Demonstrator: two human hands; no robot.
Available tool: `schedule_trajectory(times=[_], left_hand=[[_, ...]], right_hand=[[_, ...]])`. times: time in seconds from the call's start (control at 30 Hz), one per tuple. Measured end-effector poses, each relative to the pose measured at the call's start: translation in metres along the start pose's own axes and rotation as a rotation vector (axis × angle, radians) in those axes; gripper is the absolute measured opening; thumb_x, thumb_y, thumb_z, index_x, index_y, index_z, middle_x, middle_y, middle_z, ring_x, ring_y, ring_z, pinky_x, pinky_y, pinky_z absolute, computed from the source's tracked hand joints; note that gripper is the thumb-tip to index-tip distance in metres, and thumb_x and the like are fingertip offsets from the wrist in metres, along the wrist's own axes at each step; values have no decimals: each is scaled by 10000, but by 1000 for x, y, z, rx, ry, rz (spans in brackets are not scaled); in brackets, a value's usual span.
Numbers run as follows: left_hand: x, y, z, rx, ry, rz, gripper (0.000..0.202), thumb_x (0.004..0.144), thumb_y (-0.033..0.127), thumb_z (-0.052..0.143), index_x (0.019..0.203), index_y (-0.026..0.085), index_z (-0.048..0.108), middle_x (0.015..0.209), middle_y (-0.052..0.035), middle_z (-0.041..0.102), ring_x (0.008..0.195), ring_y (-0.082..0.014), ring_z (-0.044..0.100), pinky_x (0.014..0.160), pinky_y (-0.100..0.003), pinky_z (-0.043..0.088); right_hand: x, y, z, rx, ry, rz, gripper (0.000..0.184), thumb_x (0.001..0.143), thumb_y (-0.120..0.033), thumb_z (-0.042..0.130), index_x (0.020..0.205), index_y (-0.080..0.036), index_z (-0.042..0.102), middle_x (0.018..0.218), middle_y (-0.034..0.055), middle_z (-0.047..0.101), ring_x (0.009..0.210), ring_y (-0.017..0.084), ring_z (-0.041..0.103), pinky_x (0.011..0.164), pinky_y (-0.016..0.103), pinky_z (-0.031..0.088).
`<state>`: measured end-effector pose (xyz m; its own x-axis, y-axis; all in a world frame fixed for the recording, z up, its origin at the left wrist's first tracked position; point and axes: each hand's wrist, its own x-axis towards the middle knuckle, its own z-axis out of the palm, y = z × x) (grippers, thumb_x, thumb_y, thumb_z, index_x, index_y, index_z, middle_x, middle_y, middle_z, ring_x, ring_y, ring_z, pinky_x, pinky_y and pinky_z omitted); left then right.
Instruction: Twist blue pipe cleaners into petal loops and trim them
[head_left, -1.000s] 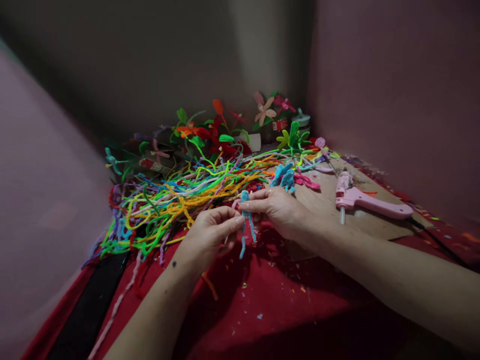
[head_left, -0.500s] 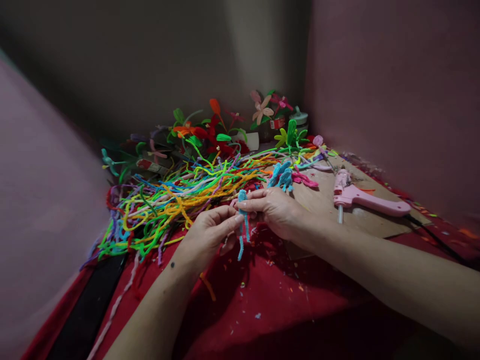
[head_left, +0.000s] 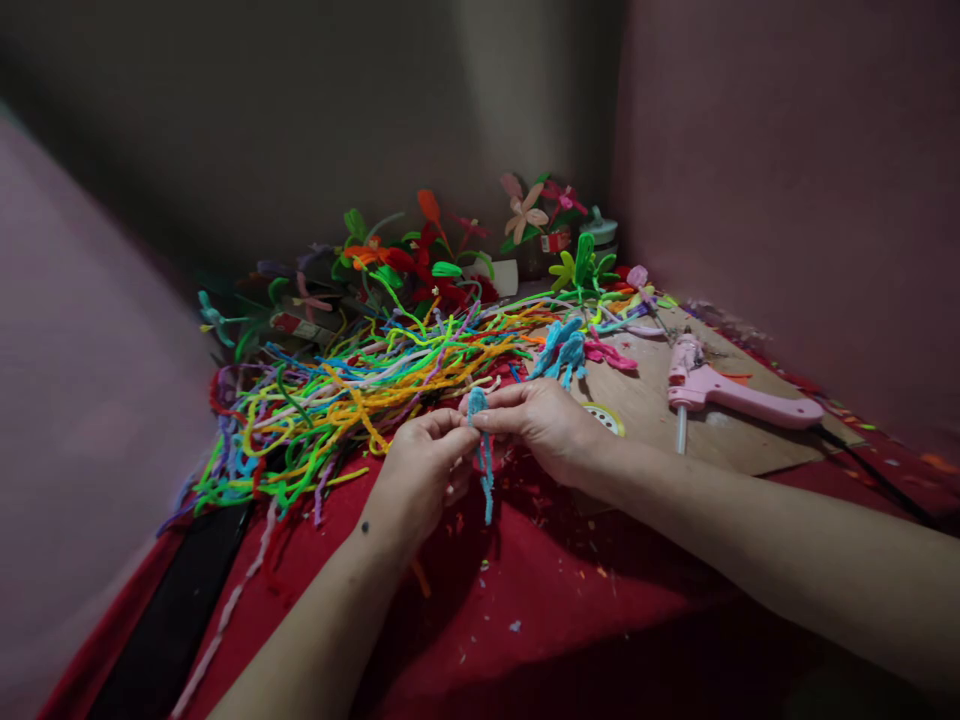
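Between my two hands is a light blue pipe cleaner (head_left: 487,490), bent into a narrow loop at the top with its ends hanging down. My left hand (head_left: 424,465) pinches it from the left with thumb and forefinger. From the other side, my right hand (head_left: 551,425) is closed on the same loop with its fingertips. Just behind my right hand lie several bent blue pipe-cleaner pieces (head_left: 561,352) and pink ones (head_left: 611,355). A yellow-rimmed round piece with holes (head_left: 604,420) shows partly beside my right wrist.
A large heap of coloured pipe cleaners (head_left: 360,385) covers the left. Pipe-cleaner flowers (head_left: 525,212) stand at the back by the wall. A pink glue gun (head_left: 739,397) rests on cardboard (head_left: 645,390) at right, its cord trailing off. Scraps dot the red cloth (head_left: 540,620).
Both hands have shifted slightly down, and the blue loop has turned, its hanging ends now closer together. The yellow-rimmed piece by my right wrist has come into view.
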<state>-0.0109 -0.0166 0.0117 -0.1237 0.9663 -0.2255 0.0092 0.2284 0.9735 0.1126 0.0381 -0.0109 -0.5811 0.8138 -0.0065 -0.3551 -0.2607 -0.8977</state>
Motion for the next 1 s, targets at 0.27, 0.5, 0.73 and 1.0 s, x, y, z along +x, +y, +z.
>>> schedule_trajectory(times=[0.27, 0.5, 0.73, 1.0], left_hand=[[0, 2, 1, -205, -79, -46, 155, 639, 156, 602, 647, 186, 449, 425, 91, 387, 320, -35, 273, 326, -169, 189], [-4, -1, 9, -162, 9, -20, 180, 629, 199, 632, 654, 186, 454, 389, 102, 371, 319, -26, 264, 342, -156, 190], [-5, -2, 9, -132, 15, -34, 169, 611, 198, 618, 658, 185, 456, 406, 101, 375, 328, -26, 271, 342, -157, 190], [-3, -4, 7, -75, -16, 13, 162, 659, 217, 625, 673, 186, 466, 398, 100, 376, 321, -34, 277, 339, -170, 199]], right_hand=[[0, 0, 2, -41, -7, -61, 54, 584, -110, 631, 628, -141, 622, 618, -25, 582, 553, 76, 485, 578, 230, 393], [-1, 2, 1, -121, 32, -74, 42, 608, -117, 581, 621, -154, 565, 657, -14, 580, 559, 87, 491, 547, 233, 409], [-3, -4, 1, -152, 31, -39, 61, 662, -210, 626, 672, -153, 608, 651, -9, 591, 542, 92, 502, 518, 238, 409], [-2, -8, 1, -131, 82, -39, 60, 605, -176, 657, 644, -131, 646, 595, -12, 595, 518, 82, 495, 534, 234, 398]])
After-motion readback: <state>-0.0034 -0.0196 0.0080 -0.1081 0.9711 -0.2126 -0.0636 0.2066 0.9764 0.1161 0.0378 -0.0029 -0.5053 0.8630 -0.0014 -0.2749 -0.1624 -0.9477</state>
